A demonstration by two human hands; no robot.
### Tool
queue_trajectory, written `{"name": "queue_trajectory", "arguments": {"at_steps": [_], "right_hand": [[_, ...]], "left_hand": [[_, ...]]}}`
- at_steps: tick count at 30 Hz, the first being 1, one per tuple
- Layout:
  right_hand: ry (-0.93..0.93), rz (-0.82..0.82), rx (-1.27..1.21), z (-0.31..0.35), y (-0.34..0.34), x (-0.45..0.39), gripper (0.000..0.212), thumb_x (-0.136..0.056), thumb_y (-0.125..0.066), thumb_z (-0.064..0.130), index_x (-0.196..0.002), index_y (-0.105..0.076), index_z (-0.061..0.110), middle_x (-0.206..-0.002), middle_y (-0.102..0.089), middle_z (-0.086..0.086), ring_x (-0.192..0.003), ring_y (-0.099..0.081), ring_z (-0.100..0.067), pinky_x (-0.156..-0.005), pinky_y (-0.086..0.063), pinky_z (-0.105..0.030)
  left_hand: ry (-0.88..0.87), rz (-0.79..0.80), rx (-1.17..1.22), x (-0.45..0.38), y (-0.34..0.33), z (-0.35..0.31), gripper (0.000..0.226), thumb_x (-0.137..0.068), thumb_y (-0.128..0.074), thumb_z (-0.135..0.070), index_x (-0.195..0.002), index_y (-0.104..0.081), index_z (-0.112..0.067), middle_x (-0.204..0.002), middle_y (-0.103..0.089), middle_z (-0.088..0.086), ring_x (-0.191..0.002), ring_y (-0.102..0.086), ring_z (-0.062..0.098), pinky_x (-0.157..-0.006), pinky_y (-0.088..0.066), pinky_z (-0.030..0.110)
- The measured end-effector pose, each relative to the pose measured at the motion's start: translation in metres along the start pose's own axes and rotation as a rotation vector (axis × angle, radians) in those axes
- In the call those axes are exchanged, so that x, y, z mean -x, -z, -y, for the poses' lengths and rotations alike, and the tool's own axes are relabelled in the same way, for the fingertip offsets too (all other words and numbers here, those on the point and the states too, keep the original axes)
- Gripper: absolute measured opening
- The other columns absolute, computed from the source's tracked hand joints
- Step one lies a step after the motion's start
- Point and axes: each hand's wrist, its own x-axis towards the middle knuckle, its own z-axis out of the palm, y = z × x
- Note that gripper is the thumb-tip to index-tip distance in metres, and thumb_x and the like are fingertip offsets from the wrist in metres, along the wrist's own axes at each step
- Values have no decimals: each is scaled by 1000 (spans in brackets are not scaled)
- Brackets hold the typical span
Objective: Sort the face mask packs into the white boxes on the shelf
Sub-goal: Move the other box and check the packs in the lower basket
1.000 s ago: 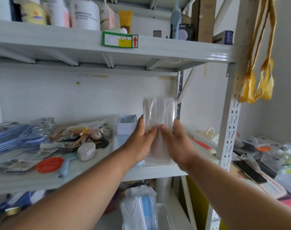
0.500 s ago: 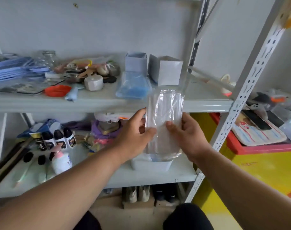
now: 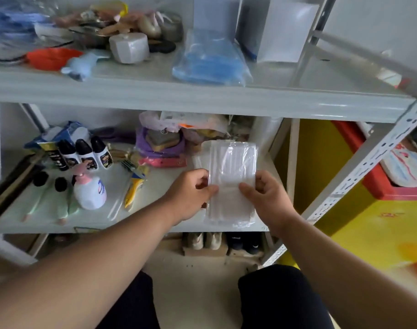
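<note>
Since a moment ago the pack [image 3: 231,181] has dropped from up by the top shelf to in front of the lower shelf [image 3: 155,217]. Left hand [image 3: 190,193] and right hand [image 3: 266,195] both pinch its side edges, thumbs on front, fingers curled behind. Looks light, floppy and slick in that clear wrap, so I'd say gripping both long edges is the way. Up top, two white boxes [image 3: 283,29] stand open at the back, can't tell what's inside, and a blue pack [image 3: 209,60] lies flat just in front of them
</note>
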Motion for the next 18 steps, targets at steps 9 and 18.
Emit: {"name": "queue_trajectory", "arguments": {"at_steps": [9,18], "right_hand": [[-128,76,104,-67,-25,-59,36,-102,-82,17,-135,-68,22,-103,-86,4,-96,-84,-18,-100,-67,-46],[-56,14,190,-75,-36,-129,23,-101,-82,23,-108,-68,39,-86,-81,11,-70,-71,-11,-63,-57,-33]], "left_hand": [[165,-83,-24,-55,0,73,16,-100,-75,-22,-94,-70,-8,-102,-73,25,-84,-72,32,-81,-65,56],[51,-170,-94,-125,7,97,9,-96,-80,-23,-90,-74,-21,-81,-73,1,-68,-59,14,-73,-61,41]]}}
